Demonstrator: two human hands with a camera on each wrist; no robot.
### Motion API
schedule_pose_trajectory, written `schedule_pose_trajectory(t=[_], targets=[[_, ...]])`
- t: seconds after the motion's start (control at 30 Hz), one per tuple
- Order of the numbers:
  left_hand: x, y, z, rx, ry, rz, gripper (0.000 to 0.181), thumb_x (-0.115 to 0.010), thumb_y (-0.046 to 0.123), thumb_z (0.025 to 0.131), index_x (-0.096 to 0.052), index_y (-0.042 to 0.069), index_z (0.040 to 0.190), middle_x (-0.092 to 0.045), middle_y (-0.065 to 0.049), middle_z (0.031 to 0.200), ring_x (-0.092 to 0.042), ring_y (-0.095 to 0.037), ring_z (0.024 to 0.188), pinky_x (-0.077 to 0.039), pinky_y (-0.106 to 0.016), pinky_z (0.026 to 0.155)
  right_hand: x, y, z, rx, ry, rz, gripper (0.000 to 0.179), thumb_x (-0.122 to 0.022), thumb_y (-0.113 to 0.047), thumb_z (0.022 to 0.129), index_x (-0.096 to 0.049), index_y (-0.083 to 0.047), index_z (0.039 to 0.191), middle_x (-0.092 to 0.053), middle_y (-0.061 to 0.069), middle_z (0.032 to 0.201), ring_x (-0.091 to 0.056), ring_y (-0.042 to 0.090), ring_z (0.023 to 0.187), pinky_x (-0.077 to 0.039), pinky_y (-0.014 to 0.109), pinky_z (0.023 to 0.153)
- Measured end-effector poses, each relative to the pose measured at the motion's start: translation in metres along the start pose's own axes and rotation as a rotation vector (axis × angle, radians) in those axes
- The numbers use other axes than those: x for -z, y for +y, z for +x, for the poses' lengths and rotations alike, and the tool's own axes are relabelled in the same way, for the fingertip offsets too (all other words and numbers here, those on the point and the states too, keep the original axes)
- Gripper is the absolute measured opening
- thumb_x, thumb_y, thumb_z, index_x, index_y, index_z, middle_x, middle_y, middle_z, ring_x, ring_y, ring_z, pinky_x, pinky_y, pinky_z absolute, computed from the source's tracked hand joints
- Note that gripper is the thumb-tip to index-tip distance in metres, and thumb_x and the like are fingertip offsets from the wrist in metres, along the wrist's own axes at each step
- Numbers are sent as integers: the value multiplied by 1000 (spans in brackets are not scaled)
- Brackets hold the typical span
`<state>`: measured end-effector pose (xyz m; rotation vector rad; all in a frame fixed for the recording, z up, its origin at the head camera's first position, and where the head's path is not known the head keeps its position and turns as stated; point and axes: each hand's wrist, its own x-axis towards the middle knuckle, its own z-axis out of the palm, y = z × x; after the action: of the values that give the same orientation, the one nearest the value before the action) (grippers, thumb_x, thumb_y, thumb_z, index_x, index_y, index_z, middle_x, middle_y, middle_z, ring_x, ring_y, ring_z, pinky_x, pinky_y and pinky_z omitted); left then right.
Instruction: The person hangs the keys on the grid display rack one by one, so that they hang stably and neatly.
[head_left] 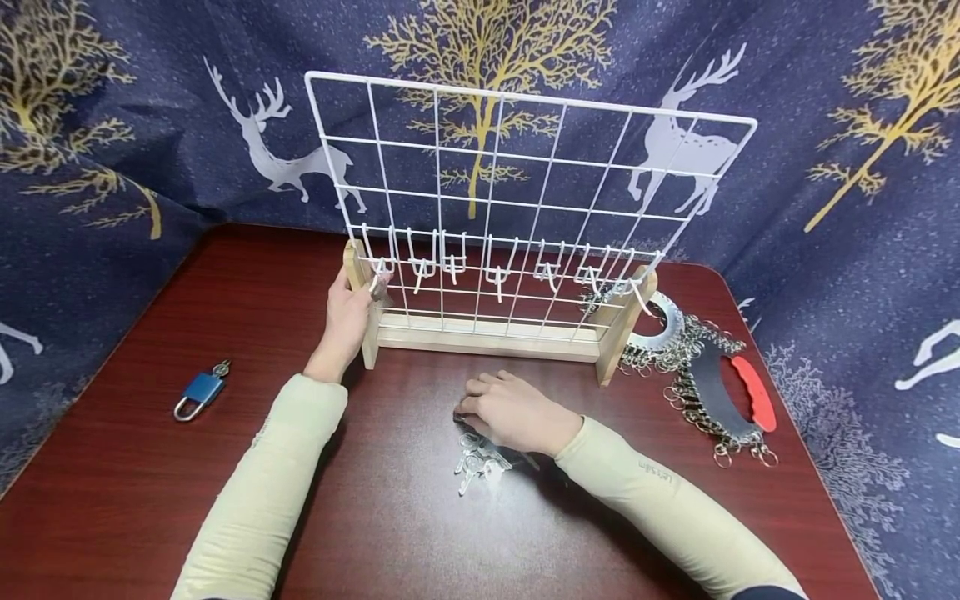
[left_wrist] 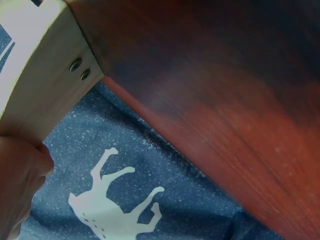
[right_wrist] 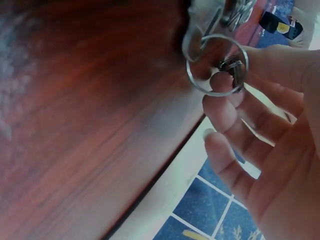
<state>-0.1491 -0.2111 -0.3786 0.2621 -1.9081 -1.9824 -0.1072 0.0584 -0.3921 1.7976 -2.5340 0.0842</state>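
Observation:
A white wire grid rack (head_left: 562, 102) stands tilted back on a wooden base (head_left: 487, 337), with several white hooks (head_left: 498, 275) in a row across it. My left hand (head_left: 347, 312) grips the left wooden upright (head_left: 370, 342); its curled fingers show on the wood (left_wrist: 50, 90) in the left wrist view. In front of the base, my right hand (head_left: 517, 414) is low over a small pile of silvery keys (head_left: 474, 463). The right wrist view shows its thumb and curled forefinger pinching at a metal key ring (right_wrist: 215, 94), with silvery metal beside it.
At the left lies a blue padlock (head_left: 204, 388), a small key in it. To the right are a silvery metal ring plate (head_left: 671, 325) and a dark curved plate (head_left: 712, 379) with a red handle (head_left: 753, 396), both hung with several small rings. Patterned cloth (head_left: 187, 50) hangs behind.

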Motion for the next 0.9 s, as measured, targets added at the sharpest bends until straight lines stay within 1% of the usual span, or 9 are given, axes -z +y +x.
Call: schedule_pose_trajectory(t=[0.1,0.2,0.3,0.43,0.6,0.67,0.8,0.83,0.9], targets=[[0,0,0,6,1,-15,21,-68,14,91,-57,14,108,-62,3,92,-61,-13,78,-51,-32,77,-1,0,1,-3,18,-6,16,-61,-26,95,-72,-21,105,-62,-9,95,-57,12,93,-47,28,76],[0,-1,1,7,5,-6,23,-67,15,91,-56,14,112,-62,5,93,-59,-10,79,-52,-34,77,-1,0,3,-17,30,-7,14,-62,-26,94,-72,-21,102,-64,-9,95,-58,11,93,-47,28,76],[0,-1,1,7,0,-21,25,-67,14,91,-56,13,114,-62,4,93,-59,-10,79,-52,-35,76,0,-1,3,-48,37,4,10,-63,-26,93,-71,-22,97,-65,-9,94,-59,10,91,-47,28,74],[0,-2,1,9,-12,-57,23,-65,11,92,-55,13,112,-62,2,91,-61,-14,70,-54,-38,74,1,-1,3,-91,52,8,6,-64,-25,91,-70,-22,93,-65,-10,91,-59,10,88,-47,27,72],[0,-2,1,8,1,-47,23,-66,10,91,-56,15,111,-62,4,93,-58,-12,79,-51,-39,77,0,0,2,-124,92,0,4,-66,-24,90,-70,-23,92,-67,-11,89,-59,10,85,-47,27,72],[0,-2,1,5,-1,-52,23,-65,9,91,-56,14,112,-61,4,93,-58,-12,80,-52,-39,77,-1,1,2,-137,104,3,5,-67,-24,89,-70,-23,92,-67,-11,89,-60,10,85,-48,27,73],[0,-1,0,2,-12,-56,24,-64,9,92,-55,11,115,-62,3,93,-61,-11,72,-54,-38,75,-1,3,2,-157,118,15,6,-67,-23,89,-70,-22,94,-68,-9,91,-62,10,87,-50,28,77],[0,-1,0,3,-11,-56,25,-64,9,92,-55,10,115,-62,3,92,-61,-12,71,-54,-38,75,-2,4,2,-159,121,16,6,-67,-23,89,-70,-22,94,-68,-9,91,-62,10,88,-50,28,77],[0,0,-1,6,-5,-42,27,-64,10,92,-55,9,117,-62,4,93,-61,-12,75,-53,-40,78,-2,4,2,-160,130,25,6,-68,-22,88,-70,-21,94,-69,-9,91,-62,10,88,-50,28,77]])
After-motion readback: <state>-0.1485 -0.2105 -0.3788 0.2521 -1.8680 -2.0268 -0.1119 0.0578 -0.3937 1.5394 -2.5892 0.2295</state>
